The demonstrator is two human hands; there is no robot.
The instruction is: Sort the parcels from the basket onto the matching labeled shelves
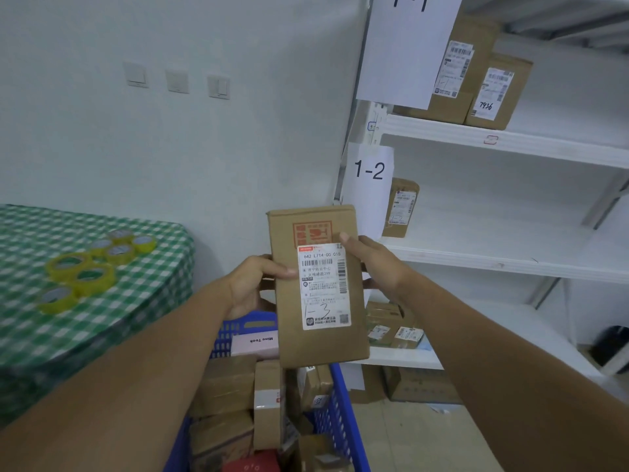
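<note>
**Head view: two hands hold one parcel upright above the basket**

We grip a brown cardboard parcel (308, 349) with both hands. Our left hand (250, 284) curls round its left edge, thumb pressed on the front beside the shipping label (323, 287), fingers hidden behind. Our right hand (374, 264) clasps the right edge higher up, its thumb lying at the label's top corner. The parcel stands upright between the hands, label facing us, with "1-3" handwritten low on it. It hangs just above the blue basket (343, 420), which is packed with more boxes (224, 386). To the right stand white shelves (503, 144); paper signs on them read 1-1 (405, 46) and 1-2 (369, 170). At left, yellow tape rolls (88, 270) lie on a green-checked worktop (102, 328).
</note>
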